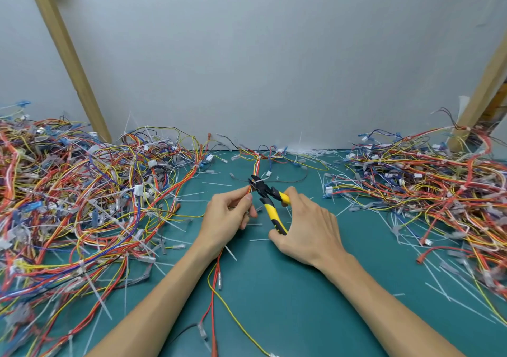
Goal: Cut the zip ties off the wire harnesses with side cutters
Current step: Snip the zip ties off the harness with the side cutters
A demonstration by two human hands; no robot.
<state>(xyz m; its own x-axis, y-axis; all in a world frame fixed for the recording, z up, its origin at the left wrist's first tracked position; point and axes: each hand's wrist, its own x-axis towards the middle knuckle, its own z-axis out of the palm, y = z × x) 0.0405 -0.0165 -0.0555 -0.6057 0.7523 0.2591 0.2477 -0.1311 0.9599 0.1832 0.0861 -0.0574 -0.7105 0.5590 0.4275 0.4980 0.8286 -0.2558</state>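
Running from the back edge of the teal worktop (288,302) toward the near edge, one wire harness (255,168) of red, orange and yellow leads is seen at centre. It is pinched by the left hand (227,214), the grip drawn narrow round the bundle between thumb and fingertips. Its loose tails are passed under the wrist and trail forward.

Yellow-and-black side cutters (270,200) are held in the right hand (304,227), the grip closed on the handles. The thumb is set against the nearer handle and the fingers are curled over the farther one. The two handles are spread apart. The black jaws are placed on the harness just beyond the left fingertips, at a white zip tie (260,182). Whether the tie is cut through cannot be told.

Noted to either side:
- A left pile (68,192) of tangled harnesses, heaped, with many white ties in it.
- A right pile (425,186) of the same kind.
- White tie offcuts (310,152), scattered between the piles and gathered along the grey wall.
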